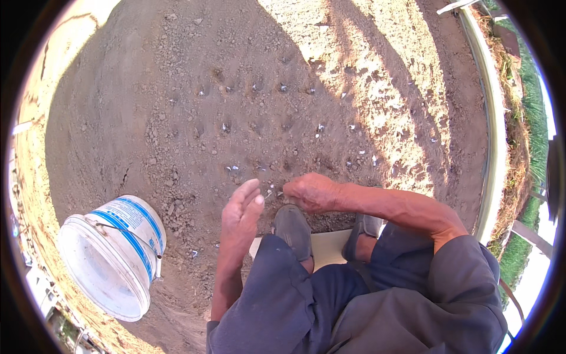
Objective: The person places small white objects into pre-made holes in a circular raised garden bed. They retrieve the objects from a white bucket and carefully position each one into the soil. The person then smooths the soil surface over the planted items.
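Note:
My left hand (241, 207) is held low over the soil, its fingers bent and close together with the thumb against them. Its palm is hidden, so what it may hold does not show. Beside it, my right hand (311, 192) reaches down to the ground just past the toe of my shoe, fingertips pinched together. Whatever lies between them is too small to make out. Small whitish pieces, such as this one (225, 127) and another (320, 127), sit in rough rows of shallow holes in the brown soil (194, 106) ahead of my hands.
A white bucket (132, 221) with blue bands and a wire handle stands on the soil at left. My dark shoes (293, 230) rest by a pale board (328, 248). A pale raised edging (490, 118) curves along the right side, with dry grass and green plants (537, 141) beyond.

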The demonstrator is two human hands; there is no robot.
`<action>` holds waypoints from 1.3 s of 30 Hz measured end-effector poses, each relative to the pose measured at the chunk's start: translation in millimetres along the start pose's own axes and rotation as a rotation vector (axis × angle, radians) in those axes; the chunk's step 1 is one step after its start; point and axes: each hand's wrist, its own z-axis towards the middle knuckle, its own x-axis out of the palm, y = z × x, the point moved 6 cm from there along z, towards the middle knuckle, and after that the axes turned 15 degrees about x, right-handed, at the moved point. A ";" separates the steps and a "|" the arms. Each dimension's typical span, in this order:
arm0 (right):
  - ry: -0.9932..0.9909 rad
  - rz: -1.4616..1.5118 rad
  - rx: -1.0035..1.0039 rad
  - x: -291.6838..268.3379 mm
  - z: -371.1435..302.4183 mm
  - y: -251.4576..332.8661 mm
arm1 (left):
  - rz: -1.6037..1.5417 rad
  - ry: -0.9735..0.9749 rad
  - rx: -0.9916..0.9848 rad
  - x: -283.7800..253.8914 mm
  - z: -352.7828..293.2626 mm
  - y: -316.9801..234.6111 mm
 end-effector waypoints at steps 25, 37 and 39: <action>0.059 0.135 -0.136 106.6 -18.7 29.0 | 0.100 -0.517 -0.512 -345.9 -141.5 -15.4; 0.028 0.333 -0.124 103.5 -10.7 15.2 | -0.183 -0.164 0.025 -355.2 -95.7 -81.9; 0.013 0.315 -0.150 108.2 -6.4 11.8 | -0.610 -0.226 0.212 -355.6 -108.9 -110.2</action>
